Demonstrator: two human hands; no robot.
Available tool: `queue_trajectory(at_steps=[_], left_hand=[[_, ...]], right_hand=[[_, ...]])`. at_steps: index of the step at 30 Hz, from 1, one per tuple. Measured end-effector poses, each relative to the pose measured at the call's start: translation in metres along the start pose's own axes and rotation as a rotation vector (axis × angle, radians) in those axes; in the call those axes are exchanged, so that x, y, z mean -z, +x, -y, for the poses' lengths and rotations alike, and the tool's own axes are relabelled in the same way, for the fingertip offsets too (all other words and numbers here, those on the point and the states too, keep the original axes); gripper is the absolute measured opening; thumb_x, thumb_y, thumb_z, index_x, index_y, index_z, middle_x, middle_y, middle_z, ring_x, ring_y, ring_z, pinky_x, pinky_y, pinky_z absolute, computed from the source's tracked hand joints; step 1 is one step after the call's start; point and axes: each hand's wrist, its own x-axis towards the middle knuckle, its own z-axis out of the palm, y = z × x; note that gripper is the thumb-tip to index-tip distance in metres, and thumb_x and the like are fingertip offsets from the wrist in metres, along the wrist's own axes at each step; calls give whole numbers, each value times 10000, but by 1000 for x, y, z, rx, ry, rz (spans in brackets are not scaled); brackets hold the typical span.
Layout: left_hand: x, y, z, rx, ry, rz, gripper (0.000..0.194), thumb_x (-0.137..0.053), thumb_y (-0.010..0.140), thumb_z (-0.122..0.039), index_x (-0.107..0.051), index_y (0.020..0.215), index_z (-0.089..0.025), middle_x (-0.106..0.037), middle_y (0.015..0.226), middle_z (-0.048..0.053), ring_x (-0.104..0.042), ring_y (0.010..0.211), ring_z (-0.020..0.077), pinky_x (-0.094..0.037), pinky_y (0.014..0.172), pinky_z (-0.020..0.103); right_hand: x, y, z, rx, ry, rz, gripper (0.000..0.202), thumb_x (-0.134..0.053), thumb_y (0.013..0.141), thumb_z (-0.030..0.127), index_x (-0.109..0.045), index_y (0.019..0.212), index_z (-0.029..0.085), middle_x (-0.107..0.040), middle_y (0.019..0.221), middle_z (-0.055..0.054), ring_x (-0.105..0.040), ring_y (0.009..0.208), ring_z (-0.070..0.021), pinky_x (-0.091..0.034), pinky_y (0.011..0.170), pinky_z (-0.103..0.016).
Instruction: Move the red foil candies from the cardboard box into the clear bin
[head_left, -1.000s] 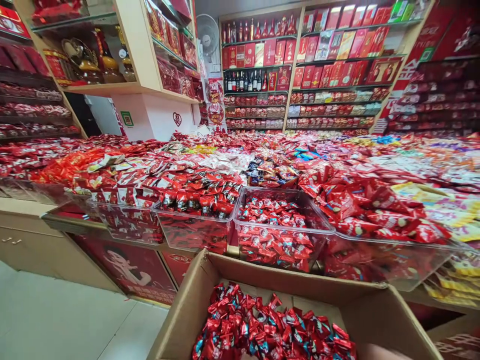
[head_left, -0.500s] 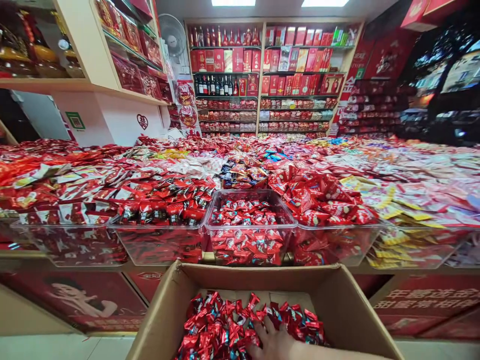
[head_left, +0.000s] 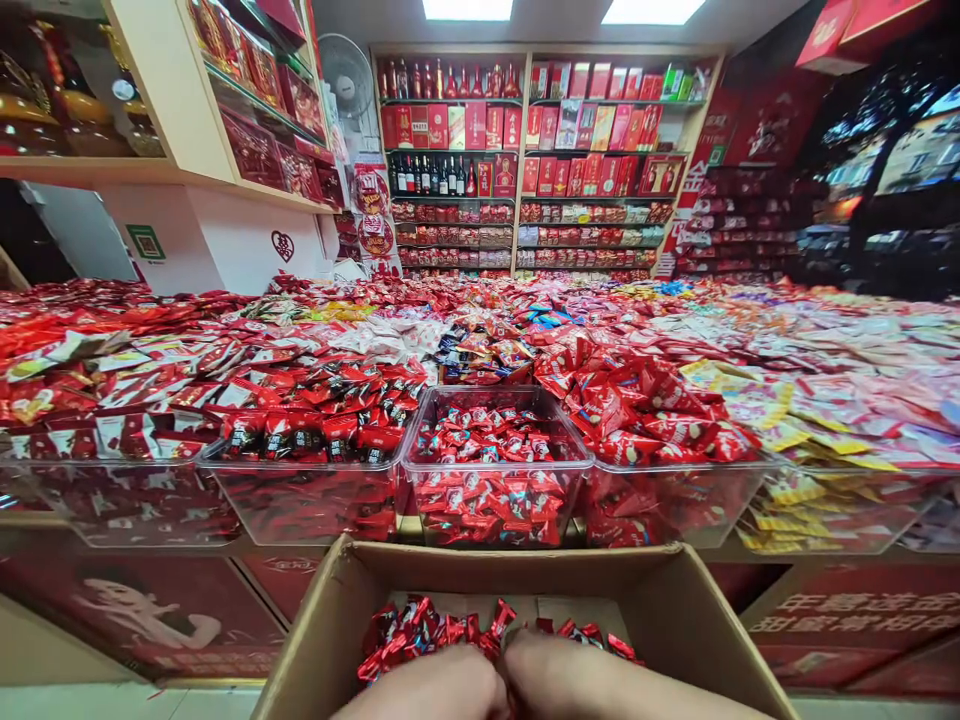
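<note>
A brown cardboard box is at the bottom centre, with many small red-wrapped candies inside, some showing blue. Reaching in from the lower left, my left hand is down among them. Beside it, very close or touching, my right hand dips into the same pile from the lower right. The fingers of both hands bend downward and are hidden, so what they grip does not show. Just beyond the box is a clear plastic bin of similar red candies.
Left of that bin, another clear bin holds red and black packets. To the right, a bin is heaped with larger red packets, beside yellow packets. Shelves of bottles and boxes stand at the back.
My left hand has come into view inside the box, next to my right hand. My right hand's fingers, spread over the candies before, now point down out of sight. The view has tilted slightly.
</note>
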Motion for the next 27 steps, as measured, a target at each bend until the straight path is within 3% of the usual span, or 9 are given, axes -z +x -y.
queue_trajectory(at_steps=[3,7,9,12,18,23,27], left_hand=[[20,4,0,-2,99,-150,211,-523,560,-82,-603,712,-204,-612,743,27,-558,713,215,-419,610,313],[31,-1,-6,-21,60,-263,534,-464,587,-92,-461,1100,-237,-539,1100,56,-493,977,228,-373,803,314],[32,-3,-11,-33,-79,-239,594,-473,599,-110,-395,1170,-256,-539,1119,43,-498,977,214,-377,807,293],[28,-3,-18,-54,-365,-185,506,-489,612,-132,-458,1107,-233,-602,961,21,-536,845,191,-413,702,261],[23,2,-24,-69,-922,-97,573,-509,581,-68,-437,1126,-229,-584,791,-12,-523,646,117,-401,596,224],[30,-2,-27,-65,-1133,81,668,-546,561,-47,-382,1169,-269,-556,731,-18,-532,578,107,-418,589,259],[30,-2,-30,-72,-1201,112,645,-639,587,-136,-377,1162,-269,-550,736,-13,-538,573,99,-425,587,265]], right_hand=[[27,-12,8,-25,-140,-10,336,-680,477,174,-658,813,189,-592,632,0,-547,562,-193,-389,463,-259],[56,-27,18,71,-115,-92,370,-644,535,308,-626,892,212,-594,698,18,-499,557,-137,-358,463,-212],[67,-35,21,134,-12,-115,331,-641,552,341,-623,852,202,-576,681,39,-474,551,-106,-348,468,-182],[80,-47,23,184,113,-116,316,-640,572,346,-610,850,199,-572,693,48,-481,583,-100,-358,505,-173],[93,-65,30,171,178,-200,573,-683,533,323,-481,1064,243,-582,914,15,-523,774,-153,-397,623,-207],[96,-70,32,151,162,-196,575,-661,566,309,-423,1084,235,-569,904,8,-518,758,-148,-401,613,-213],[94,-71,33,168,139,-215,560,-661,553,278,-437,1064,229,-555,957,-3,-516,793,-156,-401,644,-223]])
